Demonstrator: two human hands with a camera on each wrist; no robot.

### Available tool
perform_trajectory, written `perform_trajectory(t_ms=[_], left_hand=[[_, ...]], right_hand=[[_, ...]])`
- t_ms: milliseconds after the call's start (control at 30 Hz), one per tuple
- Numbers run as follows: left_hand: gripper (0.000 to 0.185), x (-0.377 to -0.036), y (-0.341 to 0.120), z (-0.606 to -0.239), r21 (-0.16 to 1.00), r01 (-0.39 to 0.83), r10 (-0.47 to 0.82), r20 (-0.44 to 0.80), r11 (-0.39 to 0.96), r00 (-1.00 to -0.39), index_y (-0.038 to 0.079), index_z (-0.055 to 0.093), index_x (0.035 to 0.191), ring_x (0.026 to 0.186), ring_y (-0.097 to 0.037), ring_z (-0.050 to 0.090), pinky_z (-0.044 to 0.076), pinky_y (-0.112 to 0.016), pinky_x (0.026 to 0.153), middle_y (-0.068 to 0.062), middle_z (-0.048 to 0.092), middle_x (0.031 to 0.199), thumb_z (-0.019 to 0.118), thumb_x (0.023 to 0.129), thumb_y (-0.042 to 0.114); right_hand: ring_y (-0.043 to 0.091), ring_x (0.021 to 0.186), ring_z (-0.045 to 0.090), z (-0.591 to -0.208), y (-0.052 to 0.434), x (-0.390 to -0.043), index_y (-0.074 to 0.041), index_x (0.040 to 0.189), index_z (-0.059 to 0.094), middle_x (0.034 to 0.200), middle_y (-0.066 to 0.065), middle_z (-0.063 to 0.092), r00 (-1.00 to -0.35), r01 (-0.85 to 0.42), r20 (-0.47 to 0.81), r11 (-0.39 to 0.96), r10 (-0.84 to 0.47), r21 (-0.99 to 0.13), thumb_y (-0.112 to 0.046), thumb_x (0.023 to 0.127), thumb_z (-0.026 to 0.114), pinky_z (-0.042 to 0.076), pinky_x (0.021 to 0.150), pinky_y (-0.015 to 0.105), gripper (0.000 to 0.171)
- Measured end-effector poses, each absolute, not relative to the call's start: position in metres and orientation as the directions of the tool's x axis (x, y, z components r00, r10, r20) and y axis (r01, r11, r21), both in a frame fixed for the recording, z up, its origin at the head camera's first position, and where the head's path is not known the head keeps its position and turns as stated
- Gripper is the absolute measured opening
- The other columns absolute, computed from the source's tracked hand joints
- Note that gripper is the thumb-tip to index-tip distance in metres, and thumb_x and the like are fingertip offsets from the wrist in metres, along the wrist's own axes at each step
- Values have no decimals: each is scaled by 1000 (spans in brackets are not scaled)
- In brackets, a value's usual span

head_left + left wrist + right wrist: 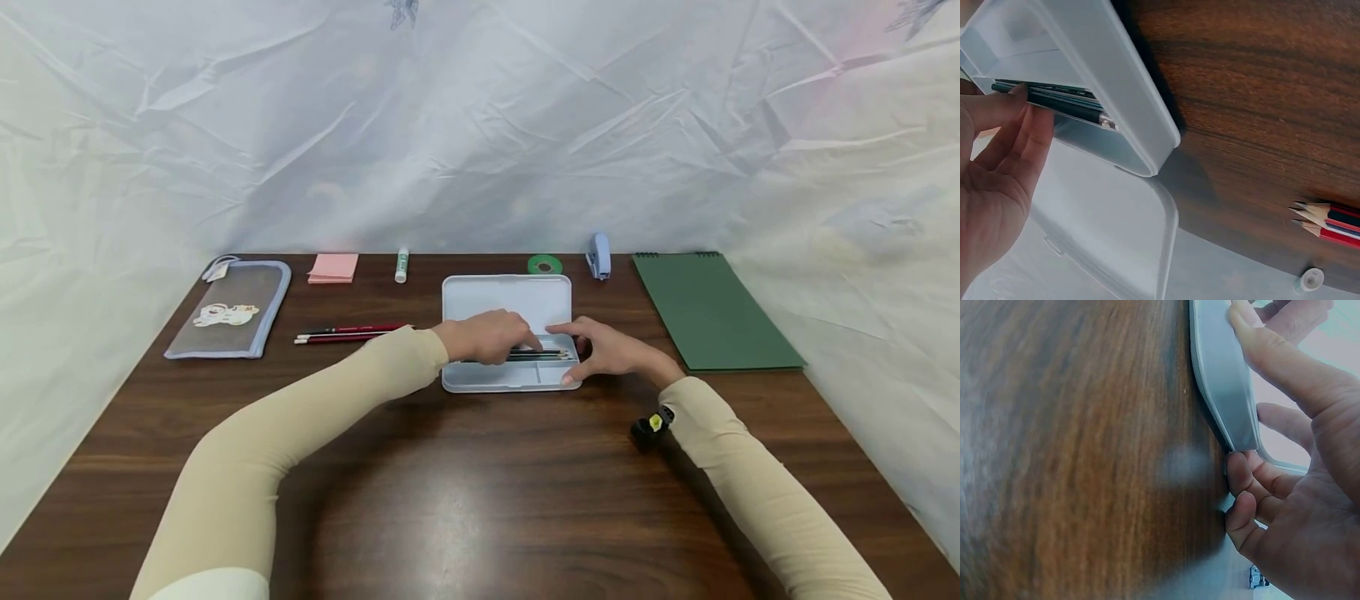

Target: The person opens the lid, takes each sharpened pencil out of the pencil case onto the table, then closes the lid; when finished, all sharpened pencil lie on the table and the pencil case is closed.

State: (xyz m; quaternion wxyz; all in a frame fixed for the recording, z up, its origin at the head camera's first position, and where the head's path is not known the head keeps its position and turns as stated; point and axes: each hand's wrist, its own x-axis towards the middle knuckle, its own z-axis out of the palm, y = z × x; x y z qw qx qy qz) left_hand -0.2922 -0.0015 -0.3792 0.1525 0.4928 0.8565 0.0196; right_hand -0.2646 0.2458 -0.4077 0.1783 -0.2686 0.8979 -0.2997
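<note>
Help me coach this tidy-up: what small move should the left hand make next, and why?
Probably release and lift away: the left hand has the dark pencils lying inside the open pencil case, steadied by the right hand. Two red pencils remain on the table.

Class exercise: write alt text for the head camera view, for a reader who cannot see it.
Two hands work at an open pale pencil case on a brown table: the left hand lays dark pencils in its tray, the right hand grips its right end. Red pencils lie left.
</note>
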Motion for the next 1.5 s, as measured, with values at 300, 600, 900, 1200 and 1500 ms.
perform_trajectory(t_ms=[300,600,900,1200,1500], left_hand=[[50,-295,0,-377,178,853,866,-213,490,-452,17,62,138,105,-18,66,52,-32,95,-4,66,134,56,94,-6],[53,-296,-1,-382,241,838,869,-209,489,-447,19,62,138,100,-16,63,50,-31,94,-5,68,128,53,93,-8],[57,-296,-29,-351,261,831,870,-174,492,-461,16,63,137,64,-14,33,33,-27,64,-1,54,71,43,92,-11],[51,-297,-102,-349,231,821,853,-122,522,-508,12,69,129,70,-14,40,39,-31,70,1,48,71,50,88,-12],[46,-293,-174,-363,225,713,746,-136,664,-651,11,73,121,70,-15,49,43,-29,63,-1,61,78,58,84,-11]], right_hand=[[24,94,47,-406,246,-265,-7,152,42,115,16,51,-796,-374,-156,679,-584,-632,-30,80,84,42,80,37,86],[24,94,48,-409,245,-263,-5,151,42,117,17,51,-786,-385,-153,668,-599,-637,-28,81,84,42,81,37,85],[24,93,48,-411,246,-265,-5,151,42,114,17,51,-790,-380,-156,673,-593,-634,-26,81,83,41,79,36,84],[26,98,49,-408,247,-264,-4,151,42,120,19,51,-793,-383,-144,669,-591,-637,-25,81,84,42,83,38,83],[27,99,49,-407,247,-263,-4,151,42,121,20,50,-795,-371,-151,669,-587,-644,-25,81,84,42,83,38,84]])
